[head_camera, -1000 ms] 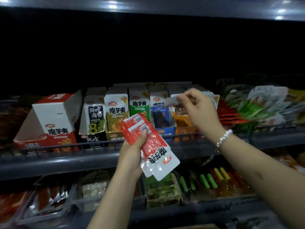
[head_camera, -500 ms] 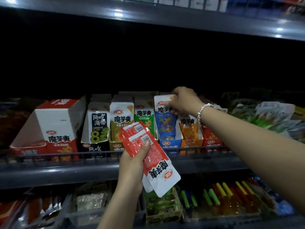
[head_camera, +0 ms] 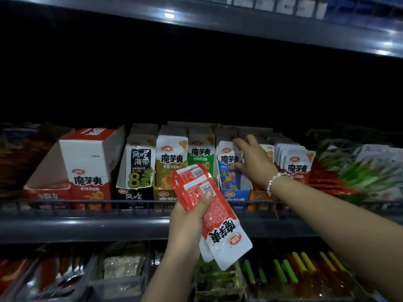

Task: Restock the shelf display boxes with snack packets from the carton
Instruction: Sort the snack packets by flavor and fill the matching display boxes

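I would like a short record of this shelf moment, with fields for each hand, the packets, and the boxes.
left hand: grips a stack of red-and-white foil snack packets, held in front of the shelf rail
right hand: fingers on the blue-and-white packet standing in the blue cardboard display box
wrist: beaded bracelet
neighbouring boxes: green on its left, red further right
large red-and-white box: far left, untouched

You view a dim scene: glare spots streak the grey metal upper shelf edge point(head_camera: 283, 25), the recess behind is black, and edges blur and bow.
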A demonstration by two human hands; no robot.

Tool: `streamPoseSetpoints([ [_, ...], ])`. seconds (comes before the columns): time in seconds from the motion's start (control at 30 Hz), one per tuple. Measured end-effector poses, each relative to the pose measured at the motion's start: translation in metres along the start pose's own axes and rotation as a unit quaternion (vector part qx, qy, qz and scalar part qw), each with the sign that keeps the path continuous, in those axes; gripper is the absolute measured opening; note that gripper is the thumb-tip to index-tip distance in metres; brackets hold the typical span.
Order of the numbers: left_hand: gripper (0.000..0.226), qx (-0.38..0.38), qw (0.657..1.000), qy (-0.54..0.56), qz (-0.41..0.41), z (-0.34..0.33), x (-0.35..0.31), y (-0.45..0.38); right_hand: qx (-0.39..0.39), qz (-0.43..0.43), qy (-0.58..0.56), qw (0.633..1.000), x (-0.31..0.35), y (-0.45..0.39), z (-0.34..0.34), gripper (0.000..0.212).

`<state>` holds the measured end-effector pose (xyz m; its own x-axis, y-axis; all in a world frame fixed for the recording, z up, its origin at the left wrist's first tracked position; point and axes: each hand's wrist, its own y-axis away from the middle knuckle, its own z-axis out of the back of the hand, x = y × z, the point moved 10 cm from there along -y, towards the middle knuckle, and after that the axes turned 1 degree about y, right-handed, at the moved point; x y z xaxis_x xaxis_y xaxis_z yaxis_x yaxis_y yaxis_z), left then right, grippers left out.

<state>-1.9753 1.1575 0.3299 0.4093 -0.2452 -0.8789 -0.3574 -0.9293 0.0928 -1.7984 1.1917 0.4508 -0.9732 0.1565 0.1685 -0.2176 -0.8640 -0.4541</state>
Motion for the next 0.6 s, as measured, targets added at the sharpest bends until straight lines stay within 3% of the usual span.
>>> streamPoseSetpoints([
  [0.2,0.021,-0.003,1.0,-0.005,-0.005,0.0,0.0,0.0,-0.022,0.019,-0.016,0.999,-0.001,0.005,0.006,0.075],
  [0.33,0.018,0.004,1.0,0.001,-0.004,-0.003,0.002,0.001,-0.079,0.027,-0.079,0.993,0.008,0.028,0.032,0.034],
  [0.4,0.018,0.012,1.0,0.008,-0.007,-0.007,0.002,0.003,0.003,-0.001,-0.151,0.989,0.009,0.048,0.024,0.027],
  [0.5,0.021,0.013,0.999,0.025,-0.016,-0.013,0.003,0.005,0.166,-0.019,-0.283,0.944,0.02,0.095,-0.004,0.036],
  [0.6,0.03,0.013,0.998,0.055,-0.015,-0.021,0.008,0.008,0.207,-0.054,-0.388,0.897,0.018,0.135,-0.024,0.051],
])
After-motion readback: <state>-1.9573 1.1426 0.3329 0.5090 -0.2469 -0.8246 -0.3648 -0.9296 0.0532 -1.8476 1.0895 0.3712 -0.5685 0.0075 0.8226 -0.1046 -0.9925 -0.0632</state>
